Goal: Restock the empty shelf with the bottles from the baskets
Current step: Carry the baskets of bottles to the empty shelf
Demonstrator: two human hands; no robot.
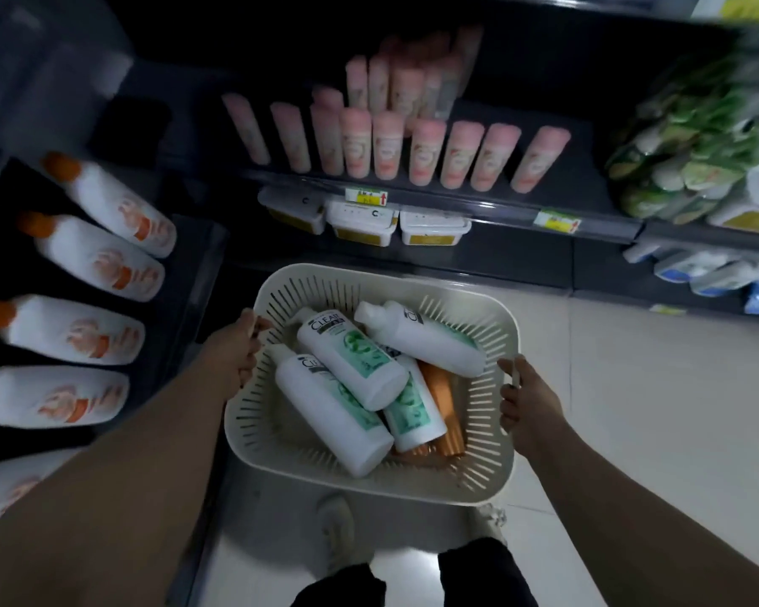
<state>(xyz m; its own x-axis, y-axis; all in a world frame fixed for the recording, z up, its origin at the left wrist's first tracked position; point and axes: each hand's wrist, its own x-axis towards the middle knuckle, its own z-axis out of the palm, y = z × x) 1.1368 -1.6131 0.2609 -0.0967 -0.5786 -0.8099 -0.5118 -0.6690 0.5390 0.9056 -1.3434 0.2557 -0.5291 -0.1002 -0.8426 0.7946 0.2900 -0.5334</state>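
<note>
Left hand [237, 352] and right hand [527, 409] grip the basket [369, 486] rim over pale floor tiles [640, 387] — dim aisle, shelves [456, 209] seemingly stocked

The person's left hand [237, 348] grips the left rim of a cream slotted basket [487, 453], and the right hand [529, 405] grips the right rim. Between the hands, four white bottles with green labels [351, 357] lie jumbled in the basket, over an orange bottle [445, 409]. Beyond the hands, pink bottles [386, 146] stand in rows on a dark shelf [456, 208]. Left of the left hand stand white bottles with orange caps [101, 265].
</note>
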